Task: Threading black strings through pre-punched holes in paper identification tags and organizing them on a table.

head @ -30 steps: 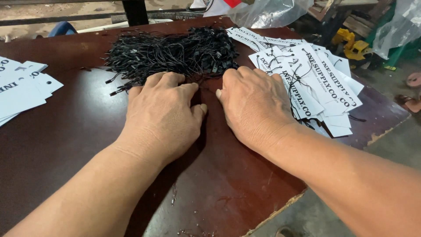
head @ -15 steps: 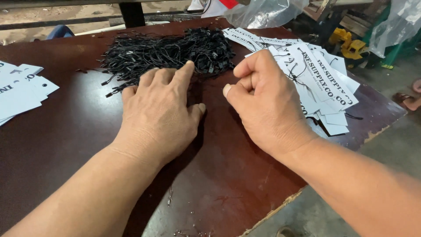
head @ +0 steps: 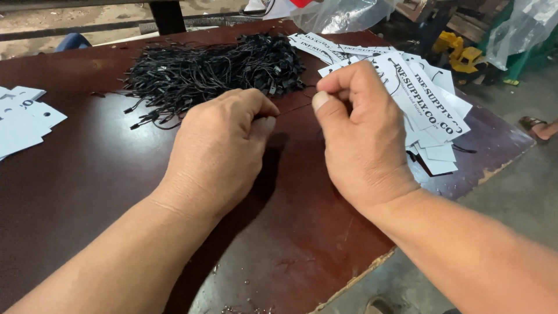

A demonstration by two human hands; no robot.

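My left hand (head: 218, 148) rests knuckles-up on the dark brown table (head: 87, 186), fingers curled, pinching a thin black string (head: 290, 109) at the near edge of a heap of black strings (head: 215, 72). My right hand (head: 360, 139) is lifted beside it, thumb and fingers closed on a white printed paper tag (head: 415, 96) and the other end of that string. More white tags (head: 436, 142) lie spread under and right of my right hand.
A second stack of white tags (head: 23, 119) lies at the table's left edge. Clear plastic bags (head: 343, 14) sit at the back. The table's chipped right edge (head: 494, 168) drops to a concrete floor; someone's sandalled foot (head: 537, 128) is at far right.
Both hands have risen from lying flat. My left fingers curled closed at the string heap, and my right hand lifted a white tag off the pile.
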